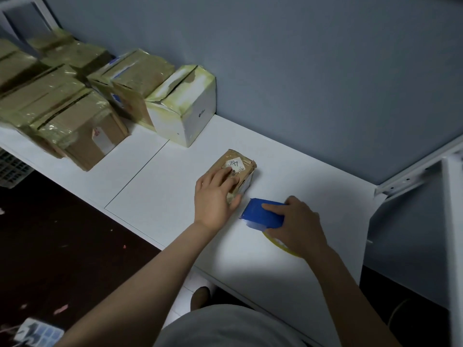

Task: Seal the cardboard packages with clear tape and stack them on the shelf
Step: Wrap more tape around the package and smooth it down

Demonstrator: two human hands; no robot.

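Package: small brown cardboard package (241, 164) with a white label, lying flat on the white shelf board (288, 151), near the front edge.
Left hand: left hand (215, 196) rests on the package top, fingers laid fairly straight, thumb against the near end.
Handling: likely light and stiff, its glossy taped faces perhaps slippery; best steadied from above and lifted by the two long sides.
Right hand: right hand (298, 224) grips the blue plastic tape dispenser (258, 212) just beside the package; its yellowish clear tape roll (278, 242) touches the board.
Stack: taped cardboard boxes (82, 126) and a white carton (185, 106) stand well apart at far left.
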